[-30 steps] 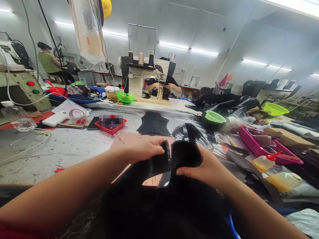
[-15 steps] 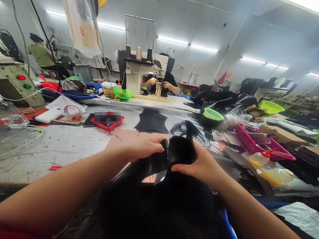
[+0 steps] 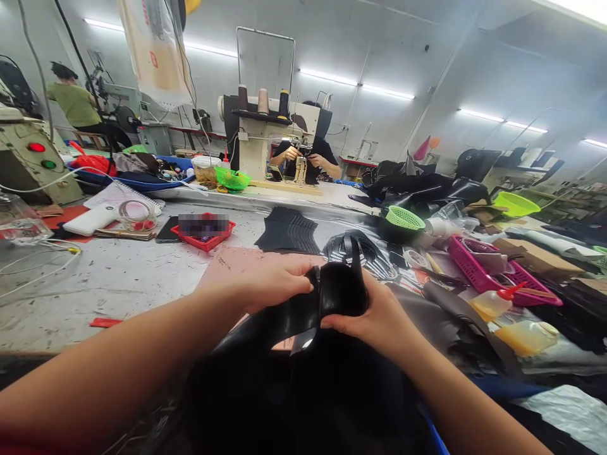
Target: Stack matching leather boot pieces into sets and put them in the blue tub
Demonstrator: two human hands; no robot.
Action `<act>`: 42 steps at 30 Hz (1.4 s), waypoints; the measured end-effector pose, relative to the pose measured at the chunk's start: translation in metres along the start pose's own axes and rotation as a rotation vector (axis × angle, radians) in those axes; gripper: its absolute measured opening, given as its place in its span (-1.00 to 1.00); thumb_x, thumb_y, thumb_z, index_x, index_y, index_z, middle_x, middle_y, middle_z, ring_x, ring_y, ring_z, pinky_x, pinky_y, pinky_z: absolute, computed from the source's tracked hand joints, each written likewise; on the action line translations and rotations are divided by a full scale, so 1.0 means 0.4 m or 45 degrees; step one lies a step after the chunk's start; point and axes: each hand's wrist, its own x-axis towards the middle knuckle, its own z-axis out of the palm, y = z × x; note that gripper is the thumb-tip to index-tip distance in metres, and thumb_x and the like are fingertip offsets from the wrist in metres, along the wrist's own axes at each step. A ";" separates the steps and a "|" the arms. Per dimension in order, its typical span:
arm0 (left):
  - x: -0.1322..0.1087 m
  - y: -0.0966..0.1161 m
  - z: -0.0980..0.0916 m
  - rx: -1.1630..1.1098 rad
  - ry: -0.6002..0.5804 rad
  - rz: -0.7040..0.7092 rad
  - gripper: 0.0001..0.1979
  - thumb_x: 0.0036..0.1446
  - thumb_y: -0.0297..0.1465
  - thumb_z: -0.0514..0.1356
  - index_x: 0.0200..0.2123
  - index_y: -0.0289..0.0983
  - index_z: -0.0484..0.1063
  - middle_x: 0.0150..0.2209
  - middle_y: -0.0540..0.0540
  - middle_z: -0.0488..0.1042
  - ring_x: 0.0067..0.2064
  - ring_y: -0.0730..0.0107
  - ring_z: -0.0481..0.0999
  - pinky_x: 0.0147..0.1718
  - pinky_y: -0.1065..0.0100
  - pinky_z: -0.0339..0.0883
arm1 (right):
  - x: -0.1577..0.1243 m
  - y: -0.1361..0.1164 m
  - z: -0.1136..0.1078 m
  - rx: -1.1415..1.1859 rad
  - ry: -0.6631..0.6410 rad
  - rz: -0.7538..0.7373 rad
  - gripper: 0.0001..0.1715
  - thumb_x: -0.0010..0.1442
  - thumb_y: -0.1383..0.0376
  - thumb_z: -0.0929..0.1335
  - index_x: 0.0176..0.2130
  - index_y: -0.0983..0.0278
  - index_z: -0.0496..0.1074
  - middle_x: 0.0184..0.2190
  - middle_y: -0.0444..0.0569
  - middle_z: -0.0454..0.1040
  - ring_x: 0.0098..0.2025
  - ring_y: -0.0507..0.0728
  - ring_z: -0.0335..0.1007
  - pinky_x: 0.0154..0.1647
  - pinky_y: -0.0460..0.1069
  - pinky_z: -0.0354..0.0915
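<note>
Both my hands grip a black leather piece (image 3: 339, 289) just above the near edge of the worktable (image 3: 118, 284). My left hand (image 3: 272, 279) pinches its left flap, fingers curled over the top edge. My right hand (image 3: 379, 319) holds the right side, thumb pressed on the front, fingers wrapped behind. A narrow black strap sticks up from the piece. More black material fills my lap below. A pinkish board (image 3: 227, 260) lies under my left hand.
A stack of black cut pieces (image 3: 287, 230), a red tray (image 3: 205, 235) and a green basket (image 3: 404, 218) lie beyond. To the right are a pink basket (image 3: 478, 262) and glue bottles (image 3: 496, 302). A person sews at a machine (image 3: 265, 139) opposite; another person stands far left.
My hands and the black piece have drawn slightly closer together and the fold has tightened. The view has shifted a little.
</note>
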 end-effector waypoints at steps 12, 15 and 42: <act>-0.012 0.013 0.016 0.055 -0.021 -0.001 -0.76 -0.11 -0.46 0.02 -0.34 -0.24 0.41 -0.33 0.04 0.44 -0.22 0.36 0.40 -0.30 0.46 0.26 | -0.011 -0.008 0.003 -0.059 -0.005 0.118 -0.37 -0.20 0.17 0.50 -0.08 0.13 0.35 -0.22 -0.12 0.50 -0.18 0.21 0.40 -0.18 0.07 0.29; -0.012 0.010 0.016 0.071 -0.050 -0.001 -0.77 -0.07 -0.43 0.03 -0.31 -0.24 0.41 -0.35 0.04 0.45 -0.26 0.36 0.41 -0.34 0.46 0.26 | -0.010 -0.009 0.000 -0.042 -0.027 0.123 -0.37 -0.21 0.19 0.50 -0.10 0.14 0.35 -0.22 -0.13 0.49 -0.17 0.21 0.40 -0.18 0.06 0.29; -0.004 -0.048 0.029 0.069 0.079 0.221 -0.85 0.06 -0.44 0.10 -0.31 -0.29 0.45 -0.28 0.00 0.51 -0.19 0.34 0.44 -0.16 0.41 0.27 | 0.018 -0.023 0.035 -0.360 -0.192 0.178 -0.50 -0.15 0.26 0.45 -0.15 0.14 0.34 -0.34 -0.11 0.51 -0.29 0.22 0.44 -0.33 0.04 0.27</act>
